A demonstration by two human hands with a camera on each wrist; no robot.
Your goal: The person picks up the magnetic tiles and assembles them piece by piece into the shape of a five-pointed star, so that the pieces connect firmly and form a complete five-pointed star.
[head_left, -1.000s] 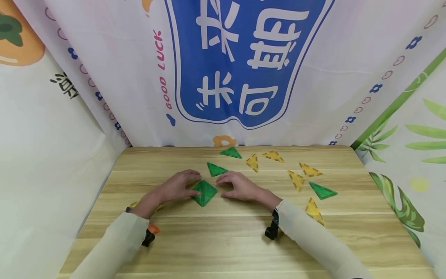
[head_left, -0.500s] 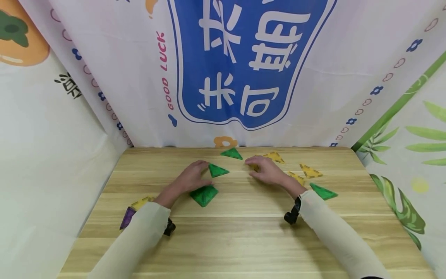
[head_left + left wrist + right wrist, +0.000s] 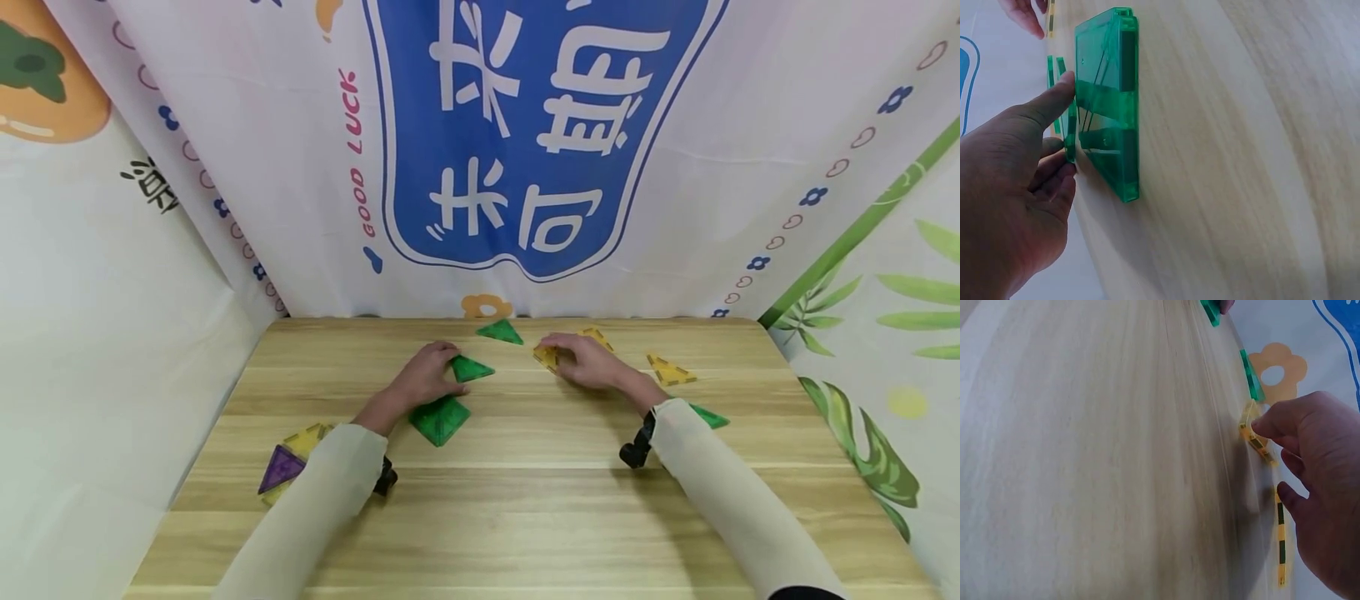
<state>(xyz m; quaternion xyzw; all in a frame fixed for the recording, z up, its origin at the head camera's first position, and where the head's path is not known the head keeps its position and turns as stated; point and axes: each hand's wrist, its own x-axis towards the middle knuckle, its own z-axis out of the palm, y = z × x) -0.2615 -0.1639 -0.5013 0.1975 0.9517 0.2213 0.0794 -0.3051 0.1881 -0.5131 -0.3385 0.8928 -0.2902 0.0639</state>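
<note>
In the head view, my left hand (image 3: 429, 377) is at a green triangle magnetic tile (image 3: 472, 369) lying flat. In the left wrist view, its thumb and fingers grip opposite ends of that tile (image 3: 1069, 128). Just below it, two green triangles sit together as a green square (image 3: 441, 421), partly under the left hand. My right hand (image 3: 588, 362) reaches over a yellow triangle tile (image 3: 546, 357). The right wrist view shows the index fingertip touching that tile (image 3: 1251, 430), while the thumb stays apart from it.
Another green triangle (image 3: 501, 331) lies near the back edge. Yellow triangles (image 3: 670, 369) and a green one (image 3: 708, 415) are at the right, partly behind the right arm. A purple tile (image 3: 281, 468) lies among yellow tiles (image 3: 306, 439) at the left. A printed cloth (image 3: 420, 292) hangs behind the table.
My left hand has moved from the green square up to the single green triangle. My right hand has moved right, away from the square, to the yellow triangle, which has turned slightly.
</note>
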